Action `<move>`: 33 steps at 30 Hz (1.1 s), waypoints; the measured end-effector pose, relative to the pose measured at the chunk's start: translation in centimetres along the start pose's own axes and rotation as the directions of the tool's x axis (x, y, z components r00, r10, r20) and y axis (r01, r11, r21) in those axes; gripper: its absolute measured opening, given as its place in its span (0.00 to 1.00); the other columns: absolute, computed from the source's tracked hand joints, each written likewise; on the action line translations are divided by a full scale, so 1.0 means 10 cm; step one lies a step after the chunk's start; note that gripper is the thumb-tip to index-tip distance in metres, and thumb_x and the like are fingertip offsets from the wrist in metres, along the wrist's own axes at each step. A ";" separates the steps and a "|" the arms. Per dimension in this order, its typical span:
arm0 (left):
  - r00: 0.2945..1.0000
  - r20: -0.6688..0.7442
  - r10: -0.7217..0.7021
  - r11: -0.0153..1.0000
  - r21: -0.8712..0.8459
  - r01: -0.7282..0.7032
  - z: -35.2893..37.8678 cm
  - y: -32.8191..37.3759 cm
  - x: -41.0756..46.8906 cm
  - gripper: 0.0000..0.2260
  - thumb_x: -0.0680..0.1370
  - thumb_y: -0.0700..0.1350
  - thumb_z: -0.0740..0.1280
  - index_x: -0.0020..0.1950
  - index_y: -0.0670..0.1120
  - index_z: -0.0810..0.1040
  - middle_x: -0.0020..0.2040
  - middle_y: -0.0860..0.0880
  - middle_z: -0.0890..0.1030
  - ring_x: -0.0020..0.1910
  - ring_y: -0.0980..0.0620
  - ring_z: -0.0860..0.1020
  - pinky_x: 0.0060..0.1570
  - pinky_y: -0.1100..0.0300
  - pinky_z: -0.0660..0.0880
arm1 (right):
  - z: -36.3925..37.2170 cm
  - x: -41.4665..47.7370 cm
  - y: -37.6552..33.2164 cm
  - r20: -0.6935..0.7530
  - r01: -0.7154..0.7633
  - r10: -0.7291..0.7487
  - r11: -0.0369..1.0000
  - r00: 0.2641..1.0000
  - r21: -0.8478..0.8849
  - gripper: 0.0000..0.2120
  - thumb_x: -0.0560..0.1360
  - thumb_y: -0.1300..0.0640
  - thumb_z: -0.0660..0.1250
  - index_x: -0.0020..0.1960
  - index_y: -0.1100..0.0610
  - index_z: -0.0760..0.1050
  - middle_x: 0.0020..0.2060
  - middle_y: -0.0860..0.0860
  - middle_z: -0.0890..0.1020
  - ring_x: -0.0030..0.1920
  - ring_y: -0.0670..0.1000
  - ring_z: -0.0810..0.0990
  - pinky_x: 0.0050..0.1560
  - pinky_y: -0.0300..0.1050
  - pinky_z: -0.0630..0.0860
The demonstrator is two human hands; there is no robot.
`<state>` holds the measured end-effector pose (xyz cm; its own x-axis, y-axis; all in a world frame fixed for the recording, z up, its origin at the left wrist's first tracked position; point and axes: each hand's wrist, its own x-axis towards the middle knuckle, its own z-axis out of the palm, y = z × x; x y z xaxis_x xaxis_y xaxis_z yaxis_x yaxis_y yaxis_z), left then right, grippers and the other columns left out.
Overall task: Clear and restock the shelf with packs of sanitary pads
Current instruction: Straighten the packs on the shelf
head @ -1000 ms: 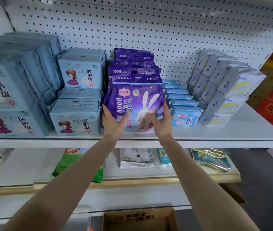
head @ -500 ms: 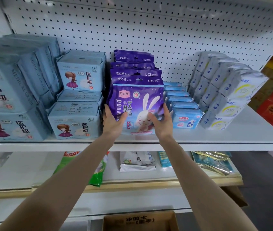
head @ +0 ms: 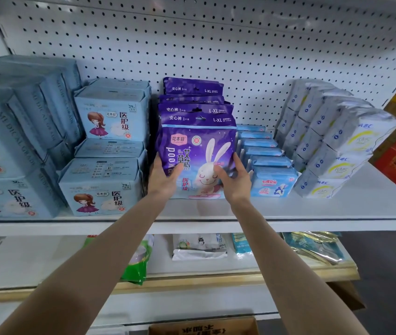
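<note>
Pushed slightly back, the purple pack (head: 192, 141) is clamped by left hand (head: 164, 182) and right hand (head: 234, 183) fingers, mostly hiding rear packs (head: 192, 87).

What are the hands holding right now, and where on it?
Both hold the front purple rabbit pack: the left hand grips its lower left edge, the right hand its lower right edge, thumbs on the front.

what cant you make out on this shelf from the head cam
Head view only:
- How many purple packs stand behind the front purple pack: it covers them.
- Part of that pack's print: covered by the left hand and right hand.
- Cardboard box: cut off by the bottom edge.
- Large blue packs: cut by the left edge.
</note>
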<state>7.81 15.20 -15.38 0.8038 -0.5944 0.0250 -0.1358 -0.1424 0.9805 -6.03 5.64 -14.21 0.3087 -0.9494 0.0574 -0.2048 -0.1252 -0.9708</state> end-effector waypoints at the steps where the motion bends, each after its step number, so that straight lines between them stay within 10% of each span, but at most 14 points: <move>1: 1.000 -0.002 0.001 1.000 0.001 -0.001 0.01 0.01 0.02 0.27 0.78 0.48 0.68 0.75 0.50 0.64 0.64 0.50 0.77 0.60 0.51 0.76 0.59 0.62 0.68 | 0.01 0.02 0.00 -0.001 -0.007 0.007 1.000 1.000 -0.002 0.31 0.76 0.55 0.70 0.76 0.51 0.63 0.64 0.50 0.78 0.57 0.48 0.76 0.57 0.41 0.74; 5: 1.000 -0.002 0.014 1.000 -0.001 -0.014 0.04 0.03 0.09 0.24 0.78 0.48 0.68 0.73 0.50 0.67 0.62 0.49 0.78 0.57 0.52 0.76 0.54 0.63 0.68 | 0.05 0.10 0.01 -0.018 -0.015 0.015 1.000 1.000 -0.010 0.31 0.76 0.52 0.71 0.76 0.50 0.65 0.62 0.50 0.79 0.58 0.52 0.79 0.60 0.52 0.78; 33: 0.997 0.046 -0.068 0.993 0.103 0.063 -0.07 0.08 -0.07 0.39 0.79 0.52 0.67 0.81 0.49 0.46 0.73 0.47 0.69 0.69 0.46 0.70 0.68 0.57 0.63 | -0.05 -0.05 -0.05 0.044 -0.022 0.023 0.999 0.999 -0.031 0.31 0.78 0.54 0.68 0.78 0.51 0.60 0.64 0.53 0.76 0.56 0.48 0.73 0.54 0.43 0.74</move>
<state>7.47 16.04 -14.44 0.7835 -0.6193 -0.0506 -0.1438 -0.2600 0.9549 -6.51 6.04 -13.63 0.3441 -0.9386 0.0245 -0.2404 -0.1133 -0.9640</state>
